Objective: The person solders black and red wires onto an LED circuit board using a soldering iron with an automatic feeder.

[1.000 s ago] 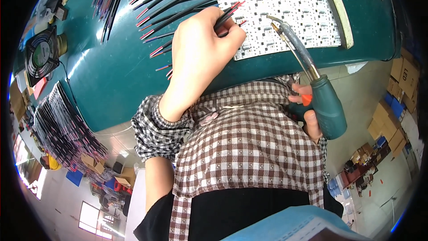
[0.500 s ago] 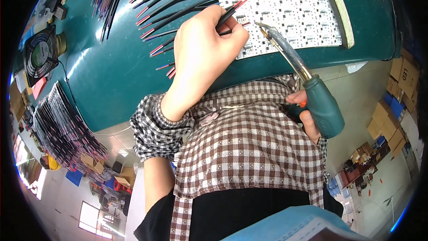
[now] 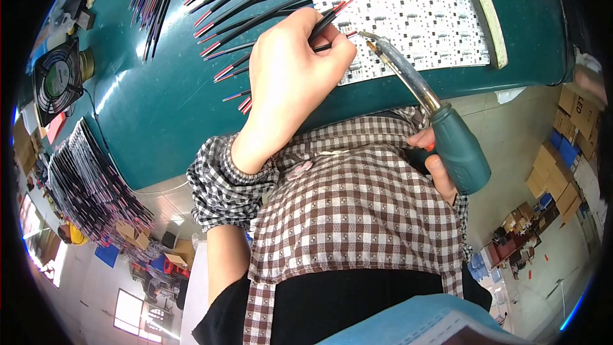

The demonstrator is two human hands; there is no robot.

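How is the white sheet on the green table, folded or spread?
Spread: the white sheet lies across the green table, speckled face showing, no fold in view. Its far edge is out of view.

Wires lie on the table right of the fan, partly over the circuit-board sheet.

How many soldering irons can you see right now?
1: the green-handled soldering iron, in the right hand, its tip close to the red wire end at the left hand. Background clutter could hide others.
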